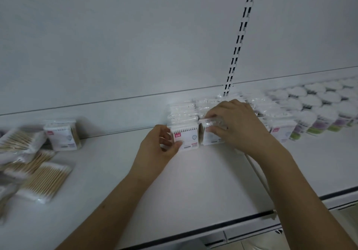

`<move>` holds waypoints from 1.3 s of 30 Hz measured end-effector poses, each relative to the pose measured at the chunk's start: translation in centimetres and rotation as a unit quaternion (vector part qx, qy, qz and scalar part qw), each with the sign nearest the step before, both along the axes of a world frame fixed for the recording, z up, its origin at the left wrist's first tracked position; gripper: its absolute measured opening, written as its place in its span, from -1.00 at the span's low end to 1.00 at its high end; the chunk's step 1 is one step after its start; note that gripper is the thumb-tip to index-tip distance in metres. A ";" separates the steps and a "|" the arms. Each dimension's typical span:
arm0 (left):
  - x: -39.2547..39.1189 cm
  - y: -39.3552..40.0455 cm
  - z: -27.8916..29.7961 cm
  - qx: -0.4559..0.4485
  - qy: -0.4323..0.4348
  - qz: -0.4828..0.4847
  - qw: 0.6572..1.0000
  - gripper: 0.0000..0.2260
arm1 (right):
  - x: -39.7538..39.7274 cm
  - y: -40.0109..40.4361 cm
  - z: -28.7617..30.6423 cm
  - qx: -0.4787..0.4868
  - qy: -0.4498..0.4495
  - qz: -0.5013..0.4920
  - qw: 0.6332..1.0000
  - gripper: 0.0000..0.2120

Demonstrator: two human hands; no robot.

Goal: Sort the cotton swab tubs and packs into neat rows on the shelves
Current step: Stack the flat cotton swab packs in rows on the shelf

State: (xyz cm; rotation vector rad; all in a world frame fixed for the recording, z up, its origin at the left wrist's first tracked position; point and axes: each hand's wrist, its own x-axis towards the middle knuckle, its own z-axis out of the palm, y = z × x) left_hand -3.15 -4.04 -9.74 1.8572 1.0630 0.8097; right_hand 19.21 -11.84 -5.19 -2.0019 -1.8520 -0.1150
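1. At the centre of the frame, the left hand (pixel 161 147) pinched the front pack (pixel 186 137) of a row standing on the white shelf (pixel 193 182), thumb on its face.
2. Just right of it, the right hand (pixel 235 123) curled its fingers over the top of the neighbouring pack (pixel 210 133).
3. More packs stood behind and to the right, then round tubs (pixel 319 104) in rows at the right edge.
4. At the left, 1 upright pack (pixel 61 134) stood beside loose swab packs (pixel 42 182) lying flat.
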 end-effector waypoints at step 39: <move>-36.9 3.2 -1.5 0.210 0.113 0.178 0.955 -0.63 | -37.2 8.9 -5.0 -0.106 0.080 0.114 0.985 -0.26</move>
